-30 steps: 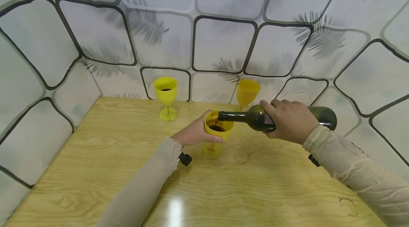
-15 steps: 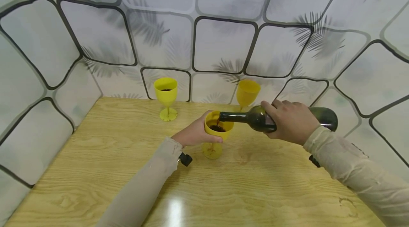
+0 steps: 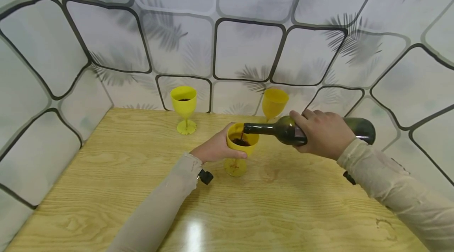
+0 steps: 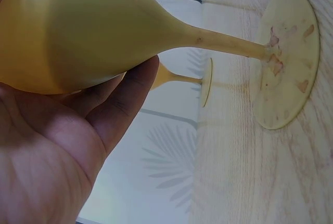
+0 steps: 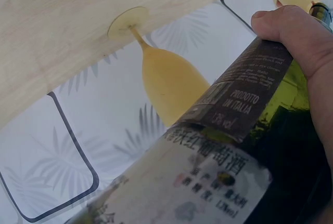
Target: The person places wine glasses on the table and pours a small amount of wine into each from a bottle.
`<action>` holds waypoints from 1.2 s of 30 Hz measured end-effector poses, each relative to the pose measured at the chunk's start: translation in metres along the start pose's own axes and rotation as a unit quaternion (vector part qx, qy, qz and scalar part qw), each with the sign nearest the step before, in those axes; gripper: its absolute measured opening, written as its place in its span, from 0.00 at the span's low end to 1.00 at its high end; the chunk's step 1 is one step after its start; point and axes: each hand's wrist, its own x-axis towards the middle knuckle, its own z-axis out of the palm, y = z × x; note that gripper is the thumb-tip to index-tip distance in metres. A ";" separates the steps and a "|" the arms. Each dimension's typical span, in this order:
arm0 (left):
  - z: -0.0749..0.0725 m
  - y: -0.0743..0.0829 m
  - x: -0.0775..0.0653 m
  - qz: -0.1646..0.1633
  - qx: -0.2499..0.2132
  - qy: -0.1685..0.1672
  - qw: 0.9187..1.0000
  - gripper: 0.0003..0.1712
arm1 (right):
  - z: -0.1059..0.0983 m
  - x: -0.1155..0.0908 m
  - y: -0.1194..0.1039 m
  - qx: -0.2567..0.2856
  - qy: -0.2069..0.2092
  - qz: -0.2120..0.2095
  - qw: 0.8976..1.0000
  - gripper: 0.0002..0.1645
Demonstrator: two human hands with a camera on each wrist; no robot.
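In the head view my left hand (image 3: 216, 145) grips the bowl of a yellow goblet (image 3: 250, 149), which stands upright on the table with dark liquid inside. Its stained foot (image 4: 289, 63) shows in the left wrist view, flat on the wood. Held almost level in my right hand (image 3: 326, 135) is a dark green wine bottle (image 3: 283, 130). The bottle's mouth lies over the goblet's rim, and a thin dark stream runs down into the bowl. Fingers curl round the bottle's body, near a label (image 5: 244, 94) seen in the right wrist view.
A second yellow goblet (image 3: 184, 104) with dark liquid stands at the back left. Behind the bottle is a third goblet (image 3: 275, 102), its foot hidden in the head view. Patterned walls (image 3: 248, 51) bound the wooden table (image 3: 142, 157) at the back and sides.
The dark liquid in the held goblet seems slightly higher, and the stream continues. Both hands, the goblet and the bottle have stayed almost in place.
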 end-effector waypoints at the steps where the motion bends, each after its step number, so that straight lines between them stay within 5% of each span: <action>1: 0.000 0.000 0.000 0.001 -0.001 -0.001 1.000 0.46 | -0.001 0.000 0.000 0.000 0.000 0.000 1.000 0.48; 36: 0.000 -0.002 0.002 0.004 0.000 0.000 1.000 0.47 | -0.008 0.006 0.001 0.000 -0.007 -0.008 1.000 0.45</action>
